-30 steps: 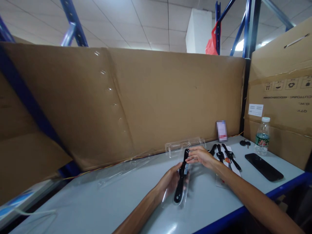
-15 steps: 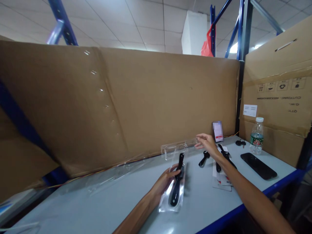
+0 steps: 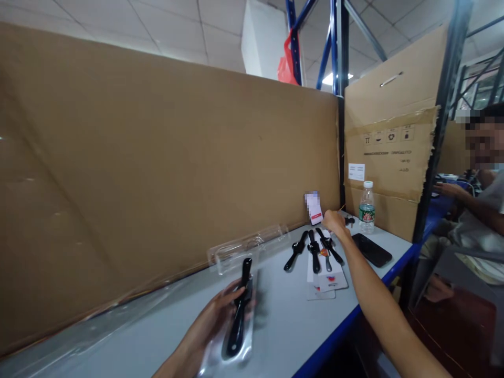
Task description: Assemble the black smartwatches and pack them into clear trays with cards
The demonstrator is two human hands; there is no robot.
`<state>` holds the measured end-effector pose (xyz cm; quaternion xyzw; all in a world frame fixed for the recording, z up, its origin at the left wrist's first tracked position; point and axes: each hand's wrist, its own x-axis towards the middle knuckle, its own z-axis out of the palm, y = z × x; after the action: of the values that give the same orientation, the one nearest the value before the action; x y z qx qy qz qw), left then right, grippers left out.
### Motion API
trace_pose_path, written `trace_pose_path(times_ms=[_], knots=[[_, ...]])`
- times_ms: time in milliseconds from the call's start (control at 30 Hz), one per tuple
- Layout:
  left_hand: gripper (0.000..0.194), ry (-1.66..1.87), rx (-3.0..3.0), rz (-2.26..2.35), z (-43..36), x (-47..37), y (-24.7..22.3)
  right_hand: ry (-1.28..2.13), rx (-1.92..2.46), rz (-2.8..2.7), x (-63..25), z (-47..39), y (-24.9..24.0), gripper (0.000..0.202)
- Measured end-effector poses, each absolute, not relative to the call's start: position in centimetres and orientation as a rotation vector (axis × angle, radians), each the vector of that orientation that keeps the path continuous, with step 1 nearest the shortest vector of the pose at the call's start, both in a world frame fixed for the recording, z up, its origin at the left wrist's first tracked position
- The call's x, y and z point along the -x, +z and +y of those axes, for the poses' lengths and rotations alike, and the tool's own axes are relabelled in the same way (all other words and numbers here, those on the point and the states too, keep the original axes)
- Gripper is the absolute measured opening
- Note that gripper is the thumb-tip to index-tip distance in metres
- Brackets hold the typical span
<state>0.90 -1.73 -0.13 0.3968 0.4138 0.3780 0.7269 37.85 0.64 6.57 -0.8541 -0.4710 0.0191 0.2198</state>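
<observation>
My left hand (image 3: 220, 310) grips a clear plastic blister shell (image 3: 247, 341) with a black two-handled tool, which looks like a spokeshave (image 3: 237, 325), lying in it. The thumb presses on the tool's middle. Farther right, my right hand (image 3: 334, 222) is bent down with its fingers closed at the far end of some printed cards (image 3: 333, 282). Its fingertips are mostly hidden, so what they grip cannot be made out. Two black tools, one in the middle (image 3: 314, 253) and one on the right (image 3: 329, 245), lie across the cards. Another black tool (image 3: 296, 252) rests just left of them.
A long clear plastic shell (image 3: 252, 244) lies by the cardboard wall (image 3: 177, 157). On the right are a phone (image 3: 372, 250), a water bottle (image 3: 367, 210) and keys (image 3: 349, 221). A lit screen (image 3: 314, 209) leans at the back. Another person (image 3: 482, 210) sits beyond the rack post.
The view has turned right. My right hand has moved from above the tabletop, fingers spread, to the cards' far end, fingers closed. My left hand still holds the shell and tool.
</observation>
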Motion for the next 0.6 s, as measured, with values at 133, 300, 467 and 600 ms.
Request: trace_pose_path(times_ms=[133, 300, 467, 600], knots=[[0.056, 0.843, -0.859, 0.967, -2.5, -1.2, 0.5, 0.151, 2.45, -1.338, -39.2, 0.9, 5.4, 0.03], [0.054, 0.848, -0.889, 0.947, -2.5, -1.1, 0.5, 0.276, 2.547, -1.38, -39.1, 1.4, 5.2, 0.023], [0.063, 0.787, -0.869, 0.955, -1.8, -0.8, 0.3, 0.327, 2.616, -1.46, -37.5, 2.0, 5.2, 0.029], [0.066, 0.775, -0.918, 0.948, -1.7, -0.8, 0.3, 0.335, 2.613, -1.518, -36.9, 2.0, 4.9, 0.029]])
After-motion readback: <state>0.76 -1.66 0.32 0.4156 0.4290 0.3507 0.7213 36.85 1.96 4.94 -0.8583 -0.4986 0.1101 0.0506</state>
